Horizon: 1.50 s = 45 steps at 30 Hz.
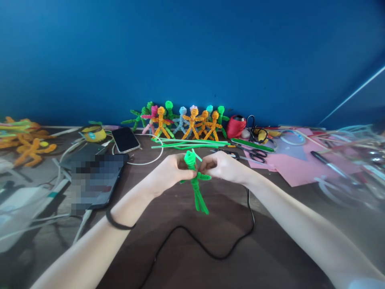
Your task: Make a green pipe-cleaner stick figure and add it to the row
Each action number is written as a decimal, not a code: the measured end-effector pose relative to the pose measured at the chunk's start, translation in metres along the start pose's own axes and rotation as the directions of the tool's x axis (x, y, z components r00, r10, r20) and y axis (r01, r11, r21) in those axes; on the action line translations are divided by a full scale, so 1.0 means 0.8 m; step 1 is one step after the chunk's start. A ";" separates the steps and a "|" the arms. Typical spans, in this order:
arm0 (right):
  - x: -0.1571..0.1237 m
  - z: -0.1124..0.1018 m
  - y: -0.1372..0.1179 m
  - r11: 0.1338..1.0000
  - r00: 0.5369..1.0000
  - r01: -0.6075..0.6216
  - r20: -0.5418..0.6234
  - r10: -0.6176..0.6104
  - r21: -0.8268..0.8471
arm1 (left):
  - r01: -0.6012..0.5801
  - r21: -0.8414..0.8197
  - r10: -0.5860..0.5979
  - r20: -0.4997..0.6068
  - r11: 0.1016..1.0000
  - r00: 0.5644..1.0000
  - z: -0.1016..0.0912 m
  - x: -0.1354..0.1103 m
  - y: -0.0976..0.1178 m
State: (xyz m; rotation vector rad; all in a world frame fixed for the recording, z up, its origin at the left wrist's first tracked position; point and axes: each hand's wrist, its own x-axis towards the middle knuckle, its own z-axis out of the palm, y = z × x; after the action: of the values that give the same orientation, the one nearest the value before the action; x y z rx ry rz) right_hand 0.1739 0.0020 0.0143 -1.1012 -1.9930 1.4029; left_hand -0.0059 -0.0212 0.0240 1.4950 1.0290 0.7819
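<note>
In the middle of the head view, a green pipe-cleaner figure hangs upright above the table, with a wrapped head, one arm out to the right and its legs downward. My left hand is closed around its upper body, thumb across the chest. Beside the neck, my right hand pinches a light green pipe cleaner that slants down from near the head. Fingers hide where this strand joins the figure. A black band circles my left wrist.
Behind stand several finished pipe-cleaner figures against the blue wall, with loose green pipe cleaners before them. Phones and cables lie left. Scissors and pink paper lie right. A black cable snakes across the table front.
</note>
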 end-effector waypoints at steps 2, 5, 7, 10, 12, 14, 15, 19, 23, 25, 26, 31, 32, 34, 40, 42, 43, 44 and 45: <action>-0.001 0.000 0.000 1.000 1.000 0.017 -0.017 -0.017 -0.026 | 0.001 0.011 -0.002 0.030 1.000 1.000 0.000 0.001 -0.002; -0.005 -0.001 -0.003 0.992 0.997 0.044 -0.058 -0.052 -0.116 | 0.005 0.031 -0.006 0.055 1.000 0.998 -0.001 0.003 -0.004; -0.008 -0.002 -0.008 0.975 0.990 0.073 -0.104 -0.096 -0.210 | 0.009 0.059 -0.011 0.035 0.998 0.999 -0.002 0.004 -0.006; -0.012 -0.001 -0.015 0.914 0.964 0.078 -0.203 -0.171 -0.397 | 0.001 0.135 0.004 -0.040 0.991 0.999 -0.004 0.005 -0.007; -0.014 0.002 -0.018 0.864 0.946 0.038 -0.260 -0.193 -0.502 | -0.011 0.211 0.032 -0.095 0.977 0.995 -0.005 0.006 -0.010; -0.014 0.006 -0.018 0.832 0.936 0.009 -0.288 -0.202 -0.554 | -0.017 0.293 0.059 -0.137 0.956 0.989 -0.005 0.006 -0.013; -0.014 0.008 -0.017 0.831 0.933 0.009 -0.293 -0.207 -0.557 | -0.015 0.329 0.069 -0.153 0.944 0.986 -0.006 0.006 -0.015; -0.014 0.014 -0.015 0.887 0.941 0.057 -0.272 -0.201 -0.459 | 0.017 0.389 0.076 -0.223 0.921 0.972 -0.006 0.008 -0.019; -0.016 0.016 -0.016 0.955 0.972 0.045 -0.206 -0.109 -0.294 | 0.025 0.306 0.069 -0.294 0.952 0.953 -0.004 0.008 -0.016; -0.016 0.017 -0.017 0.971 0.979 0.056 -0.179 -0.100 -0.233 | 0.017 0.237 0.062 -0.320 0.971 0.945 -0.003 0.008 -0.014; -0.016 0.018 -0.017 0.974 0.979 0.064 -0.173 -0.103 -0.217 | 0.013 0.200 0.055 -0.327 0.980 0.943 -0.002 0.008 -0.012; -0.014 0.019 -0.014 0.979 0.974 0.089 -0.187 -0.124 -0.184 | -0.009 -0.016 0.003 -0.336 1.000 0.942 0.000 0.009 -0.012; -0.013 0.018 -0.013 0.981 0.974 0.093 -0.187 -0.125 -0.170 | -0.016 -0.058 -0.005 -0.343 0.998 0.939 0.001 0.009 -0.012; -0.012 0.018 -0.011 0.984 0.976 0.098 -0.180 -0.124 -0.146 | -0.028 -0.133 -0.022 -0.361 0.991 0.932 0.001 0.010 -0.012; -0.010 0.017 -0.007 0.953 0.933 0.177 -0.266 -0.242 -0.245 | -0.002 -0.372 -0.118 -0.302 0.928 0.946 0.000 0.013 -0.010; -0.010 0.016 -0.006 0.938 0.920 0.192 -0.281 -0.274 -0.288 | 0.005 -0.421 -0.127 -0.261 0.907 0.957 -0.002 0.013 -0.011; -0.010 0.015 -0.005 0.938 0.920 0.194 -0.280 -0.276 -0.287 | 0.009 -0.436 -0.126 -0.241 0.900 0.962 -0.002 0.014 -0.012; -0.010 0.015 -0.005 0.942 0.922 0.197 -0.274 -0.272 -0.271 | 0.014 -0.444 -0.125 -0.220 0.896 0.967 -0.003 0.014 -0.013; -0.010 0.014 -0.005 0.948 0.927 0.201 -0.265 -0.265 -0.245 | 0.020 -0.449 -0.123 -0.203 0.894 0.971 -0.004 0.014 -0.015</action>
State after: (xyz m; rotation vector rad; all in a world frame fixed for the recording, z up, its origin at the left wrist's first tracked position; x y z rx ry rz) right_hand 0.1686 -0.0111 0.0146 -1.0490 -2.0068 0.8609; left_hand -0.0065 -0.0092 0.0124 0.9850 0.9830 1.0720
